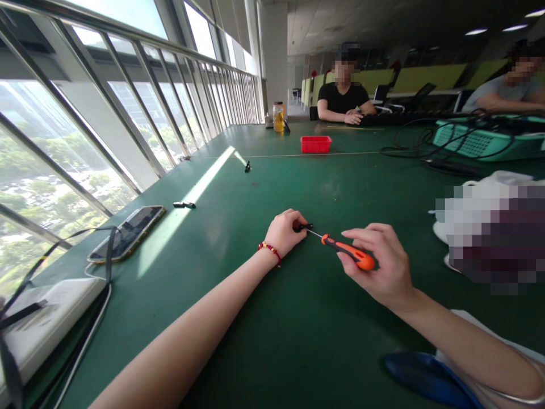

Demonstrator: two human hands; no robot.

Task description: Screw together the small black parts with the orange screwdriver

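My left hand (pixel 284 231) rests on the green table (pixel 264 318), fingers curled around a small black part (pixel 303 227) that pokes out past the knuckles. A beaded bracelet (pixel 269 249) circles that wrist. My right hand (pixel 381 258) pinches an orange-handled screwdriver (pixel 347 252) by its handle. The thin metal shaft points left, its tip touching the small black part.
A phone (pixel 128 232) lies at the left near a white box with black straps (pixel 46 315). Small black parts (pixel 184 204) (pixel 247 166), a red tray (pixel 315 144), a jar (pixel 278 117) and cables with a teal device (pixel 477 139) lie farther off. Two people sit at the far end.
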